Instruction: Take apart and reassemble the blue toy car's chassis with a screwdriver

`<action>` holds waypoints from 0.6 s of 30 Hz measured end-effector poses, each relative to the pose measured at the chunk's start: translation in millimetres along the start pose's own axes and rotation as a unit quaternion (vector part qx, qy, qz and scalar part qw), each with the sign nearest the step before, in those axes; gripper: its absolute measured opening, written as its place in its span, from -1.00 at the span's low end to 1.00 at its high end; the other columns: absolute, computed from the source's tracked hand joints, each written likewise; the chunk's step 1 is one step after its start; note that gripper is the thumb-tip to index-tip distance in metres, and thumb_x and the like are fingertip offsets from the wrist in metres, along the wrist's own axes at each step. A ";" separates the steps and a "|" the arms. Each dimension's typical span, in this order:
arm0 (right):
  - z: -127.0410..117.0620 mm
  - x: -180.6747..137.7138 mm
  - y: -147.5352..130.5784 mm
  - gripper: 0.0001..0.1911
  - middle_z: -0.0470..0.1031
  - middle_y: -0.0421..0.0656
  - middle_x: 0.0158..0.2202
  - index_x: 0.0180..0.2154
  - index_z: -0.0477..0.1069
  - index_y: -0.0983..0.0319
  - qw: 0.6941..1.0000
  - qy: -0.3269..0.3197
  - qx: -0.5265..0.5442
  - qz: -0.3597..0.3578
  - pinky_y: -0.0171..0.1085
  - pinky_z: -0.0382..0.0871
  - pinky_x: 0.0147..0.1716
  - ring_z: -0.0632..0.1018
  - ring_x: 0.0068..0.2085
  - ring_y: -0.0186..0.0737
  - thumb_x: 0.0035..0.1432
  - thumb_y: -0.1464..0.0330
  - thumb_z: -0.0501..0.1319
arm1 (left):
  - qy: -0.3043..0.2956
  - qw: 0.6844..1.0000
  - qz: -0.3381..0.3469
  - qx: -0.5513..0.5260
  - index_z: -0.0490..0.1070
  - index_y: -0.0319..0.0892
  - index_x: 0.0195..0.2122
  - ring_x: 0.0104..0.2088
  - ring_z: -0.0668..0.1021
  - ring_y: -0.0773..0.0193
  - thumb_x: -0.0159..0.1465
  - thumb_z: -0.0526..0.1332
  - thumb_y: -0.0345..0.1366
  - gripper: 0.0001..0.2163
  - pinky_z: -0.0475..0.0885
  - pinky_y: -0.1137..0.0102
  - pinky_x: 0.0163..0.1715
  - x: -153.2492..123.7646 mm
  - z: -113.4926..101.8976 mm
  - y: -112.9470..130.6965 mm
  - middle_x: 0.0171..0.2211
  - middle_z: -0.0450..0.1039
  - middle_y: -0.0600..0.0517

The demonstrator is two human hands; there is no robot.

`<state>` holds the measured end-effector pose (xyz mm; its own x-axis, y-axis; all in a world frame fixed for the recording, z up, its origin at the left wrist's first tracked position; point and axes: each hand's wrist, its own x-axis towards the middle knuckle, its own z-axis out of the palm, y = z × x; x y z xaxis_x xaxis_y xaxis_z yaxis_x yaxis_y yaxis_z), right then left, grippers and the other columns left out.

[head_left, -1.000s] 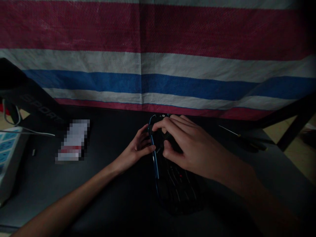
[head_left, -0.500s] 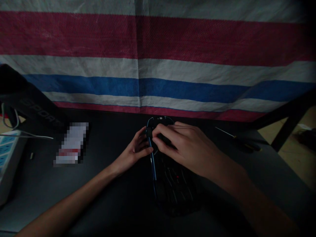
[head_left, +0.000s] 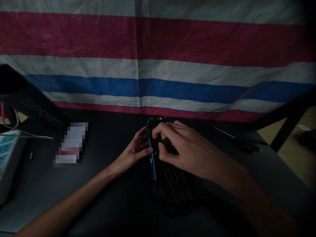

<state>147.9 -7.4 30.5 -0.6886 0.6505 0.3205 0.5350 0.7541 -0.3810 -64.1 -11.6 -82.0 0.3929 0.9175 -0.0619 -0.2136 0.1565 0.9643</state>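
Note:
A black toy car body (head_left: 172,187) with a blue edge lies on the dark table (head_left: 111,197), its nose pointing away from me. My left hand (head_left: 135,151) grips its left side near the front, fingers curled against the blue edge. My right hand (head_left: 182,148) lies over the front of the car, thumb and forefinger pinched on a small black part (head_left: 167,142) there. What that part is, I cannot make out in the dim light.
A striped red, white and blue tarp (head_left: 158,65) hangs behind the table. A blurred white packet (head_left: 70,143) lies at the left, a white power strip (head_left: 7,154) with a cable at the far left, a black bag (head_left: 29,102) behind it. A thin screwdriver (head_left: 237,138) lies at the right.
My right hand's fingers have shifted a little on the front of the car, and the thumb now pinches a small black part. The left hand has stayed in place.

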 end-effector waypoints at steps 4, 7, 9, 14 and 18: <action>-1.0 0.5 -3.8 -0.88 0.56 -0.18 -0.16 -0.09 0.38 0.18 1.000 -0.012 0.008 0.006 -0.15 0.34 -0.04 0.55 -0.13 -0.18 0.33 0.40 0.19 | 0.005 1.000 0.008 0.022 0.10 0.01 0.45 0.30 0.38 -0.16 0.28 0.43 -0.21 -0.23 0.17 -0.12 0.38 0.4 -0.9 0.9 0.34 0.25 -0.18; 0.2 -0.4 -3.2 -0.86 0.53 -0.23 -0.30 -0.12 0.43 0.15 0.999 -0.018 -0.006 0.041 -0.20 0.32 -0.25 0.54 -0.30 -0.23 0.45 0.27 0.13 | 0.009 1.000 -0.005 0.026 0.08 0.05 0.45 0.33 0.36 -0.14 0.28 0.42 -0.21 -0.22 0.20 -0.09 0.38 0.2 -1.5 1.0 0.35 0.24 -0.15; 0.8 -1.2 -1.7 -0.88 0.54 -0.22 -0.31 -0.11 0.42 0.14 0.999 -0.022 0.003 0.049 -0.22 0.33 -0.27 0.53 -0.32 -0.25 0.45 0.32 0.12 | 0.008 1.000 -0.010 0.015 0.07 0.05 0.45 0.33 0.36 -0.13 0.27 0.43 -0.23 -0.21 0.18 -0.11 0.39 -0.1 -1.3 0.3 0.36 0.22 -0.14; -1.8 -2.0 -1.4 -0.75 0.58 -0.14 -0.09 -0.03 0.35 0.15 0.999 -0.015 0.037 0.017 -0.16 0.38 0.00 0.56 -0.09 -0.19 0.27 0.50 0.18 | -0.003 1.000 -0.001 -0.001 0.08 0.08 0.45 0.30 0.38 -0.10 0.29 0.41 -0.26 -0.24 0.14 -0.18 0.39 -0.2 -0.1 -1.5 0.37 0.21 -0.12; -2.3 -1.9 -2.3 -0.81 0.58 -0.17 -0.16 -0.09 0.39 0.16 1.000 -0.009 0.014 0.013 -0.13 0.35 0.00 0.56 -0.12 -0.16 0.25 0.45 0.22 | 0.004 1.000 0.001 0.005 0.12 0.08 0.44 0.31 0.38 -0.09 0.28 0.43 -0.26 -0.24 0.16 -0.13 0.39 0.3 -0.8 -1.3 0.38 0.20 -0.11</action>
<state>149.1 -10.3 32.8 -0.6839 0.6675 0.2945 0.5393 0.7343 -0.4122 -64.4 -11.3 -83.5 0.3860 0.9205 -0.0609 -0.2059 0.1503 0.9670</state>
